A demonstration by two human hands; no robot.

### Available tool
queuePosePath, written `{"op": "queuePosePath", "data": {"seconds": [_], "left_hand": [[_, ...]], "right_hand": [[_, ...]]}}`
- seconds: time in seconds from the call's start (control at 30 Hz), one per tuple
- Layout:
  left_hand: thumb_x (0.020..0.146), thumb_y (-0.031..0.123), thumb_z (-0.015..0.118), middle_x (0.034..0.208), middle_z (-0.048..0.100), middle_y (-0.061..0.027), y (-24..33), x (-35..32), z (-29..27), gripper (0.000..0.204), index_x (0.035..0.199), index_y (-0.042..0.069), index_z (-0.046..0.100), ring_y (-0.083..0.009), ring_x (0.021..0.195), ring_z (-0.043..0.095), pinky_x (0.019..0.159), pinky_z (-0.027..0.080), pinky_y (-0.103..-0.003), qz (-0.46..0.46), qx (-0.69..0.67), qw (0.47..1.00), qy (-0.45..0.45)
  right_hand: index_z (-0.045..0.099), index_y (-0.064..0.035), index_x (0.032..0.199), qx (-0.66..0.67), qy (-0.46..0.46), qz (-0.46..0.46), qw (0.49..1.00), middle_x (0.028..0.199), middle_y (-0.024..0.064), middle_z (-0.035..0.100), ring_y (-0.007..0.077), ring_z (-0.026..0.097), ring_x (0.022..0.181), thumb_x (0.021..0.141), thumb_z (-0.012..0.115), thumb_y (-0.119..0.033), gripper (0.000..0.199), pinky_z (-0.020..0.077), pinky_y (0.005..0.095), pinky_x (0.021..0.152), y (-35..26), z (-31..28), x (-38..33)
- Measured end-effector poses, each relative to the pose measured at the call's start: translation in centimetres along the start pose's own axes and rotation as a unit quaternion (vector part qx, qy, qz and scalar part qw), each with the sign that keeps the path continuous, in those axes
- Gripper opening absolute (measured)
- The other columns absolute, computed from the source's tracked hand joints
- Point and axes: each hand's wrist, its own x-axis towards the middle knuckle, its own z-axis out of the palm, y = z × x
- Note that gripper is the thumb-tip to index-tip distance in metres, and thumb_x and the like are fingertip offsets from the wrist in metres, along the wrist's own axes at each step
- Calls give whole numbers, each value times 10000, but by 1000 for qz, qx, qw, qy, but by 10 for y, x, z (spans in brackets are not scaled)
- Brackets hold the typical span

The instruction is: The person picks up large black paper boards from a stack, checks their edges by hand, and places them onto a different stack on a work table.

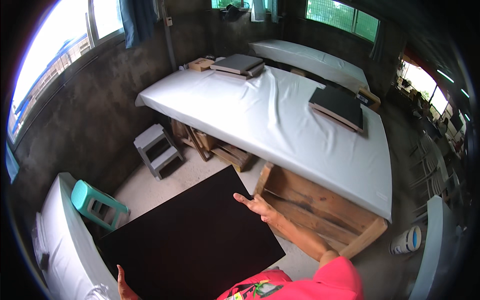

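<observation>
A large, flat black board is held in front of my body, tilted across the view. My right hand grips its right edge, with the thumb stretched along the top side and the other fingers mostly hidden. At the lower left, my left hand is on the board's opposite edge. Only its thumb and a bit of the palm show there. Beyond the board, a table under a white sheet carries one stack of dark boards at the far end and another dark stack to the right.
A wooden crate-like frame stands under the table beside my right forearm. A grey step stool and a teal stool are on the left. Another white-covered surface lies lower left. A bucket sits at right.
</observation>
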Motion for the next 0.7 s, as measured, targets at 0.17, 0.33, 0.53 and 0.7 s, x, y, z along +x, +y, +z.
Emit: {"op": "queuePosePath", "data": {"seconds": [0.17,0.33,0.53,0.7], "left_hand": [[931,482,519,1201,605,-103,46,183,16,548,1266,49,532,-256,1084,593,927,481,-403,-121,-90,988,-36],[915,504,531,1137,637,-81,64,379,94,552,1226,49,557,-240,1004,627,881,504,-393,-149,-50,982,-109],[914,496,539,1141,637,-85,79,596,216,538,1216,52,572,-241,1023,620,896,499,-408,-145,-31,975,-165],[916,480,545,1179,618,-91,100,728,302,541,1235,44,557,-241,1058,604,915,491,-417,-180,2,967,-178]], "right_hand": [[462,-63,480,103,86,-55,989,530,-11,445,70,421,509,694,699,-687,700,377,270,453,-44,-25,95],[610,20,790,92,224,-3,970,790,62,622,128,595,770,738,712,-612,642,495,256,698,-85,-66,214],[569,-36,715,165,166,-31,972,739,22,556,97,544,728,748,696,-623,602,487,267,691,-150,-153,383],[615,8,832,163,219,-26,962,803,41,587,116,570,798,761,678,-629,644,493,297,764,-219,-203,464]]}}
